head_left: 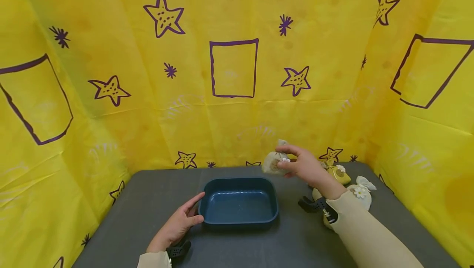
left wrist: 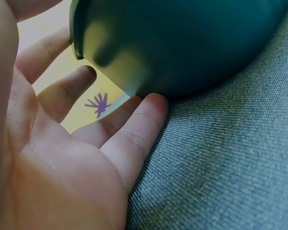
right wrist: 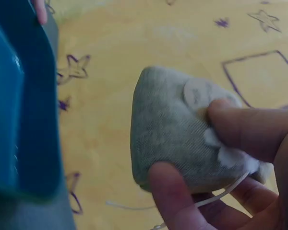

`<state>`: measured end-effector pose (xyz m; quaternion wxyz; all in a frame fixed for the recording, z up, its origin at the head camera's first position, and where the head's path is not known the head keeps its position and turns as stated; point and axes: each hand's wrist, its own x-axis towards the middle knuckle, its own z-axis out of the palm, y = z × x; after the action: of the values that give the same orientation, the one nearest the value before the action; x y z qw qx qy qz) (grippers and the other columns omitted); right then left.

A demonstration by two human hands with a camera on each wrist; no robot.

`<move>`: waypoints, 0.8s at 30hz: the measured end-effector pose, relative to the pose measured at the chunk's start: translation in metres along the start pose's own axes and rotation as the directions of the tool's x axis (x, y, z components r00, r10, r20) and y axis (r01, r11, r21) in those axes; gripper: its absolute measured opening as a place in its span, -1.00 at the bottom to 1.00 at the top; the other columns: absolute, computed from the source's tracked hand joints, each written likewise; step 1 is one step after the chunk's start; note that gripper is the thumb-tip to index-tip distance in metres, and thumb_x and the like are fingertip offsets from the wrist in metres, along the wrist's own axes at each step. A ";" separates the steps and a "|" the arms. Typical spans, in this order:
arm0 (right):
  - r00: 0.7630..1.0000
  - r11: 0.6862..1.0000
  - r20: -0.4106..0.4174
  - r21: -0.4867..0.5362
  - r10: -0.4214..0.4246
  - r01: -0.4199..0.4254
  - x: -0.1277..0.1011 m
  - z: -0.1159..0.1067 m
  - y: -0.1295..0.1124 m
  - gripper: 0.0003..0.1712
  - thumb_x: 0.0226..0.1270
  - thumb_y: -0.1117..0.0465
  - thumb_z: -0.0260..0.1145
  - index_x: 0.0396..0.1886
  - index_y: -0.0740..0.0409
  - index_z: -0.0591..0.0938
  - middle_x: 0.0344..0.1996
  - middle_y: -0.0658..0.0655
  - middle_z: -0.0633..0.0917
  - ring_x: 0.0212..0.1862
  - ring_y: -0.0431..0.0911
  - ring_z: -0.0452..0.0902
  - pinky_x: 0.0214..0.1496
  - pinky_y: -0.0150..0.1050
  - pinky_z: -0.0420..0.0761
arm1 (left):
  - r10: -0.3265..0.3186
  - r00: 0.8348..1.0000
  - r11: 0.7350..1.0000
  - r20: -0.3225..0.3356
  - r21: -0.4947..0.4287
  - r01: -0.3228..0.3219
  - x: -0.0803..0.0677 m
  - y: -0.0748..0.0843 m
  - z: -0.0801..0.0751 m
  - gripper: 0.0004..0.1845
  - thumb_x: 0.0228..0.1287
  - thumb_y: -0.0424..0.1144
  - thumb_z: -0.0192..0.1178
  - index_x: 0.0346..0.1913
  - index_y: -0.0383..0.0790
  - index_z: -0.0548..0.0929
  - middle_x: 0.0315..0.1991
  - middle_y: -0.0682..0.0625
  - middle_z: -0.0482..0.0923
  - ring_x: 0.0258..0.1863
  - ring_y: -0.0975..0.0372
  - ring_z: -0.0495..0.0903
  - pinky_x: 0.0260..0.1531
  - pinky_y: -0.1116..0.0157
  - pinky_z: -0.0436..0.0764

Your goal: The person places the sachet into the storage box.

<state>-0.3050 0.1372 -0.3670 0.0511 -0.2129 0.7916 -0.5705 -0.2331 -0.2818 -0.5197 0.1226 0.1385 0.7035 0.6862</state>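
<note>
My right hand (head_left: 309,168) pinches a small cream drawstring pouch (head_left: 273,162) in the air, above and to the right of a blue plastic bin. In the right wrist view, thumb and fingers press into the pouch (right wrist: 168,120), which carries a round tag, a white flower and a loose cord (right wrist: 221,191). The blue bin (head_left: 240,221) stands on the table with nothing inside. Against its left side rests my left hand (head_left: 177,223), fingers extended and spread. From the left wrist, the fingertips (left wrist: 153,103) meet the outer wall of the bin (left wrist: 182,43) low down.
Right of the bin, partly behind my right forearm, sit several more pouches, among them a yellow one (head_left: 341,176) and a white one with a flower (head_left: 364,198). A dark grey table (head_left: 155,185) lies below. Yellow patterned fabric (head_left: 237,132) hangs around its back and sides.
</note>
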 end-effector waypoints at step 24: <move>0.993 0.984 0.107 -0.174 0.046 -0.027 0.055 0.151 0.029 -0.58 0.27 0.43 0.37 0.10 0.06 0.64 0.01 0.19 0.58 -0.17 0.03 0.52 -0.49 -0.13 0.64 | -0.003 0.999 0.996 0.041 -0.084 0.007 0.001 0.001 0.000 -0.19 0.44 -0.37 0.20 0.60 -0.19 0.01 0.55 -0.34 -0.18 0.27 0.02 0.43 0.10 0.19 0.53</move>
<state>-0.3142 -0.0105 -0.4371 0.0868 -0.2333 0.8377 -0.4861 -0.2341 -0.2815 -0.5189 0.1443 0.1454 0.6715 0.7121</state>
